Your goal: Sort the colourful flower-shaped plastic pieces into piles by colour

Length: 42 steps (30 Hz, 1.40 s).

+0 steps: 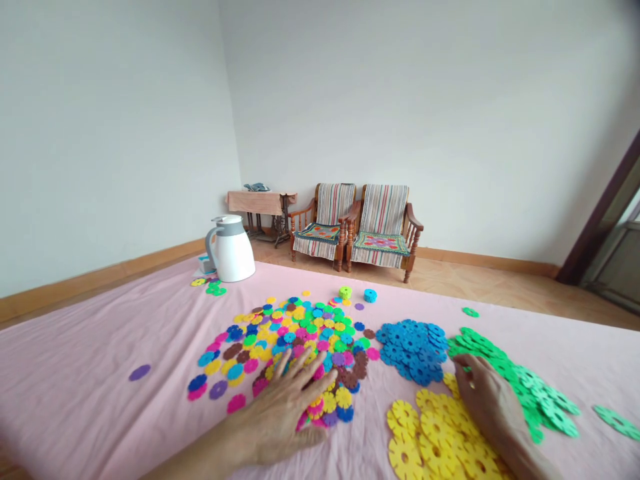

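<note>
My left hand lies palm down with its fingers spread over the near side of a mixed heap of small notched plastic discs in many colours. My right hand is at the right, its fingers curled together between three sorted piles. Whatever its fingertips may hold is hidden. A pile of yellow notched discs lies below and left of it, a green disc pile is beside and behind it, and a blue disc pile lies to its upper left.
A pink cloth covers the table. A white and grey jug stands at the far left. Small stacks of lime discs and light blue discs sit at the back. Beyond are two wooden armchairs and a cloth-covered stand.
</note>
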Motion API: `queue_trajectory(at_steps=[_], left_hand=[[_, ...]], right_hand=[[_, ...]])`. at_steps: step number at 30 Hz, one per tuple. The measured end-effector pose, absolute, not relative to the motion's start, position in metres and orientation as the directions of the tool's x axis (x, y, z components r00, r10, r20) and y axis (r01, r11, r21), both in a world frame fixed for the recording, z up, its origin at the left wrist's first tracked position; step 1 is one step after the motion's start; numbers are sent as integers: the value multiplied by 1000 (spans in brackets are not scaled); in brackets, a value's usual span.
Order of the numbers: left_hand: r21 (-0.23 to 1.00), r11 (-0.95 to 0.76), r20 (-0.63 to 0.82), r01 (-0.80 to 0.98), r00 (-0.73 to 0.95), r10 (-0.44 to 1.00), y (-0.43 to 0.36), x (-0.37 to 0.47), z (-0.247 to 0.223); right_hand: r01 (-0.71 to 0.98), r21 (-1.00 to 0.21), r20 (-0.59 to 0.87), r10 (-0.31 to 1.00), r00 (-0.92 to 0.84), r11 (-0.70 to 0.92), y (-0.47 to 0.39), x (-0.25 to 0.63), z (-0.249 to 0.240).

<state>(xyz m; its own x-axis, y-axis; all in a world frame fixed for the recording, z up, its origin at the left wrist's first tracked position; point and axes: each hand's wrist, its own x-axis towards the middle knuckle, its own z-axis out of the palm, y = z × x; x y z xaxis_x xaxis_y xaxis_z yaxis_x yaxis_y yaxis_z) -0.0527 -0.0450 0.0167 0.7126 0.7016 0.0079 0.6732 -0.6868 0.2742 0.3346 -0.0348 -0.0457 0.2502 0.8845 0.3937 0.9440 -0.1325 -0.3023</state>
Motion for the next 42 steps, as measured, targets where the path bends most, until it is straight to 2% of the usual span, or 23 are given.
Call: queue_trajectory(at_steps=[3, 8, 15, 20, 22, 29, 34, 38, 40, 42], left_hand=[[296, -720, -10, 627, 756, 654, -54, -49, 15], [267, -653, -10, 709, 679, 734, -35, -50, 5], [263, -612, 186, 746, 584, 791, 2, -60, -17], [415, -523, 387, 744, 376, 842, 13, -63, -18], [490, -489, 418, 722, 298, 858, 17, -66, -17], [685, -389, 386, 616, 147, 911, 32, -82, -20], [815, -337, 331, 472, 99, 938, 34, -82, -16], [741, -415, 408, 528, 137, 903, 28, -63, -1], [652, -489, 430, 579, 249, 868, 22, -44, 7], [557, -589, 402, 585, 431, 808, 17, -21, 12]], right_hand=[[946, -295, 389, 888, 247, -134, -34, 335, -46], [946, -294, 388, 888, 248, -136, -34, 336, -47], [939, -318, 377, 891, 253, -132, -34, 334, -47], [932, -340, 371, 892, 258, -129, -33, 335, -47], [932, -340, 370, 892, 259, -129, -32, 335, -47], [936, -330, 377, 892, 251, -125, -32, 335, -47], [936, -330, 381, 890, 249, -121, -32, 335, -48], [938, -321, 372, 895, 248, -126, -31, 335, -49], [941, -314, 371, 897, 241, -123, -30, 336, -50], [944, -307, 374, 898, 233, -118, -30, 336, -50]])
